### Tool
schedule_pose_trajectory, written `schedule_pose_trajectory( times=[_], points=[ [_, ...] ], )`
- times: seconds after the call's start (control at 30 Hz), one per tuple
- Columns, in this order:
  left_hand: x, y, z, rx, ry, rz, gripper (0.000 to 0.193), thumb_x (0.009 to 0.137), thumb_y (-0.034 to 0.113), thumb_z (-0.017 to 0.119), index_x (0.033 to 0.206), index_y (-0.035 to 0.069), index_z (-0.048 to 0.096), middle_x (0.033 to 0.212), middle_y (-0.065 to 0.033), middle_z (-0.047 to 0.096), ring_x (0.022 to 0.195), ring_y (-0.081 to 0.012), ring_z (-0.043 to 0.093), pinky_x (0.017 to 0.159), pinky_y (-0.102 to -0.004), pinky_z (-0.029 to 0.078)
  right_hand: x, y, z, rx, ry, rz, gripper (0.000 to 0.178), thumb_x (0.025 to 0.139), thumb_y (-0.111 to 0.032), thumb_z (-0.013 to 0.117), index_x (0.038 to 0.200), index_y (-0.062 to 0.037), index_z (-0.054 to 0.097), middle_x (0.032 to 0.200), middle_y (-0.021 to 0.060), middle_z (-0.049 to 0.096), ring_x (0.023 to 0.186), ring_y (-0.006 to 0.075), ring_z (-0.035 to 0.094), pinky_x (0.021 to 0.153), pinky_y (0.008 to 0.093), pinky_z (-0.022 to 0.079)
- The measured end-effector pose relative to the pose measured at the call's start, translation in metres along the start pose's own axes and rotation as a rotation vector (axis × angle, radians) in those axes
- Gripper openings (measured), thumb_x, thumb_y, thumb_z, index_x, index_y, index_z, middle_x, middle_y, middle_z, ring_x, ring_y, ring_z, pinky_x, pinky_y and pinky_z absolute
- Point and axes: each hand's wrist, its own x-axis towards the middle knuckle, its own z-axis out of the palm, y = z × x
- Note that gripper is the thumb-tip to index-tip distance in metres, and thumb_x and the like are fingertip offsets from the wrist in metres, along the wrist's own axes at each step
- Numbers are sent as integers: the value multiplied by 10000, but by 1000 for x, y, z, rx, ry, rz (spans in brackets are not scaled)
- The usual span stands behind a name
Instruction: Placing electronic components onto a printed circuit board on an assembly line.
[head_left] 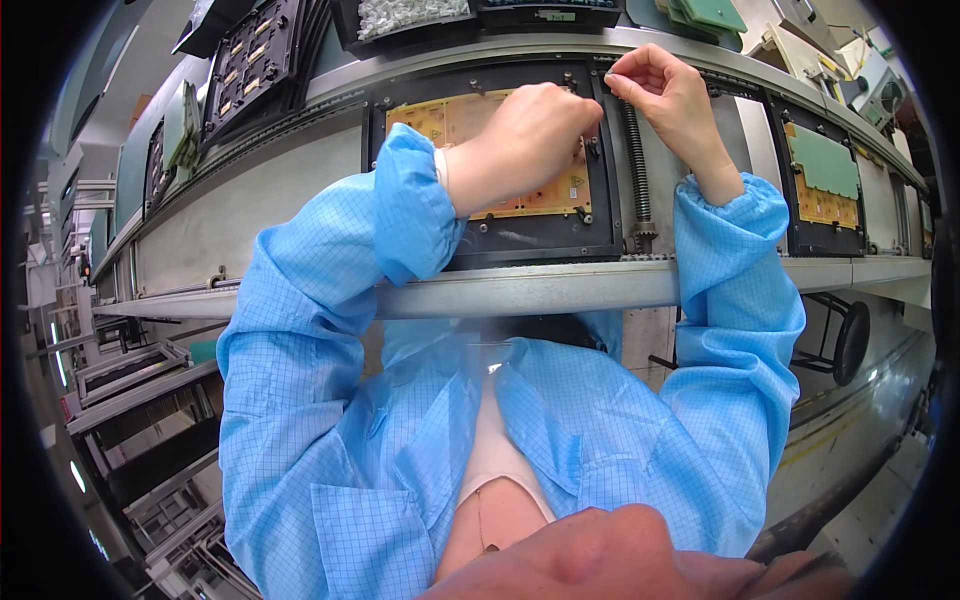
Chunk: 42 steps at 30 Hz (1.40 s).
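Left hand (525, 140): was curled over the yellow board (545, 200); its fingertips were hidden, so its grip could not be told.
Right hand (668, 95): was raised near the upper end of the spring (634, 165), thumb and forefinger pinched narrow; anything held could not be made out.
Yellow board: was set in a black frame (550, 240).
Green sheet (825, 165): was laid on a second board (828, 209).

A light-blue smock (640, 430), finely dark-gridded, ends in gathered cuffs (412, 215) just behind the grip. A white band (441, 167) (bracelet or inner cuff, hard to tell) sits close behind the left hand (525, 138). Well back from the grip lie open lapels (535, 415), a pale undershirt (497, 445), a thin necklace (479, 515) and a patch pocket (370, 540).
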Motion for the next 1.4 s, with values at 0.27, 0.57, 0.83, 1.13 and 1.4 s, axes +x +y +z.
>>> schedule_pose_trajectory(
  times=[0.27,0.57,0.83,1.13,1.4],
  points=[
    [-15,-5,17,13,276,152,86,740,85,715,814,61,677,849,-113,646,876,-296,634,762,-377,536,-1,6,1,39,16,12,123,896,-49,697,990,1,636,897,21,672,819,82,636,774,223,537],
    [0,-105,-37,75,709,-59,76,806,158,707,824,85,723,870,-109,646,869,-325,641,748,-411,527,-46,-12,-23,248,-63,233,194,950,-141,649,1084,-1,653,873,30,679,767,88,633,726,233,527],
    [35,-182,-44,48,294,-318,225,816,296,753,906,90,754,903,-131,731,867,-314,696,782,-404,551,-68,-29,-11,597,-147,461,246,929,-70,660,1154,29,643,1012,128,712,868,166,697,815,296,574],
    [25,-178,-60,16,292,-186,198,711,190,721,840,40,725,772,-162,710,729,-296,699,689,-406,548,-78,-32,-12,515,-156,510,201,913,-56,679,1098,23,683,1006,94,703,857,153,684,827,272,558],
    [-23,-124,-84,-406,424,-160,147,801,138,734,884,17,742,775,-137,721,685,-201,690,649,-316,544,-69,-49,12,-155,-90,130,133,851,-14,707,981,-15,734,948,67,698,878,157,657,764,267,537]
  ],
)
